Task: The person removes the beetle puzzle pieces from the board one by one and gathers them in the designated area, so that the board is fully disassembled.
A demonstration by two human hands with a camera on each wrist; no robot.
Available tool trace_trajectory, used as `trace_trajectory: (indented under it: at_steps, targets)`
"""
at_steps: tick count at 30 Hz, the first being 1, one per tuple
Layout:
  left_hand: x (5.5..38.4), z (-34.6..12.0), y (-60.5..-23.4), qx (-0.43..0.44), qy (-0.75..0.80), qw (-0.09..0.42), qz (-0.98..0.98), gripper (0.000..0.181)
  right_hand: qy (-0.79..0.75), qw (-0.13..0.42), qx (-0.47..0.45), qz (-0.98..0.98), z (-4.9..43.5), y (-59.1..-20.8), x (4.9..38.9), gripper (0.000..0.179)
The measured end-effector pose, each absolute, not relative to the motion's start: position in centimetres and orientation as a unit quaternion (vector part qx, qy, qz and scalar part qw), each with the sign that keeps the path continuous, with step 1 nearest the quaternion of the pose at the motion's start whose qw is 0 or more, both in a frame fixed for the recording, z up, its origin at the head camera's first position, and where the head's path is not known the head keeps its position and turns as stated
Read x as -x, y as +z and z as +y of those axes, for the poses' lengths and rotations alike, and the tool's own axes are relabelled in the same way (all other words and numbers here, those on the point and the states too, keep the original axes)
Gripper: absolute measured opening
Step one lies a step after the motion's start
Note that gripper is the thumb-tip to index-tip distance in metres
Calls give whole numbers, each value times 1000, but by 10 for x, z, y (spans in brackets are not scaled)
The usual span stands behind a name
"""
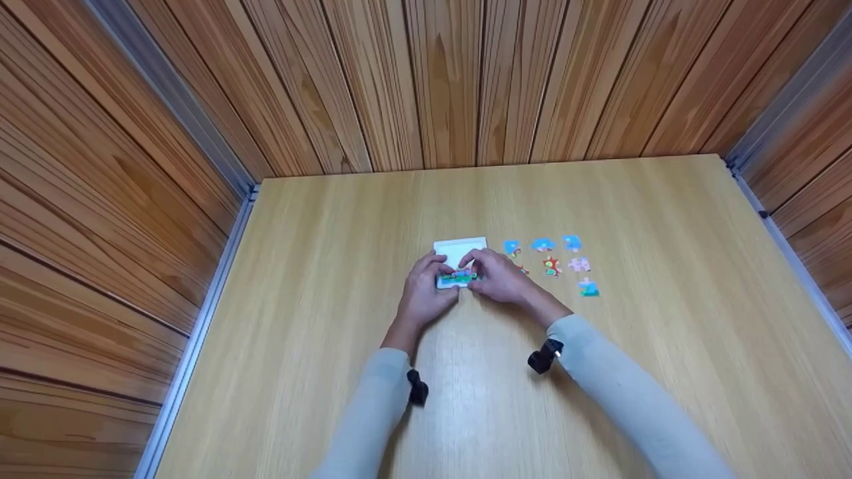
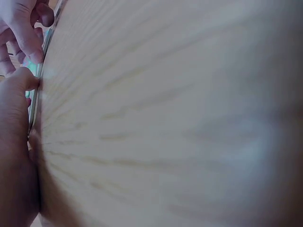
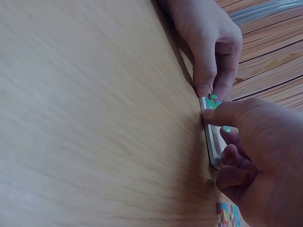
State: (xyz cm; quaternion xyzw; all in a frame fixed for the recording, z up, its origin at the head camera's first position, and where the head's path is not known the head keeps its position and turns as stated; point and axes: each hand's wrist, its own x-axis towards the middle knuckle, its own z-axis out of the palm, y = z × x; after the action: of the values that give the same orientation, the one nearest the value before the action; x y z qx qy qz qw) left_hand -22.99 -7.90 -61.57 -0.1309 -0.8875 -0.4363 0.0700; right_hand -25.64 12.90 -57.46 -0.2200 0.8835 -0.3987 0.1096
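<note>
A small white puzzle tray lies on the table, with green and blue jigsaw pieces along its near side. My left hand grips the tray's near left corner, thumb at the front edge and fingers reaching over the pieces. From the right, my right hand bends over the tray. In the right wrist view, its thumb and curled fingers pinch a green puzzle piece at the tray's near edge; the fingers hide most of this piece. The left wrist view shows mainly bare wood and both thumbs.
Right of the tray lie several loose jigsaw pieces: blue ones at the back, a red figure piece, a pink one and a blue-green one. Another is partly covered by the right hand. Wood-panelled walls border the table.
</note>
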Motion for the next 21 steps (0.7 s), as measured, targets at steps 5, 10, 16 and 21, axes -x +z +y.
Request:
trace_trajectory:
  at_steps: [5,10,16,21]
  targets:
    - [229,-79,-614,130,-432,70,-890,28,-393,113,212,888,128,-574,258,33]
    - [229,-78,-613,116,-428,50,-895,29,-384,107,209,893,129,-574,257,34]
    - [228,-78,-612,112,-426,45,-897,27,-393,114,209,888,134,-568,254,33]
    - [227,-77,-611,109,-423,46,-898,27,-390,124,204,889,142,-564,253,34]
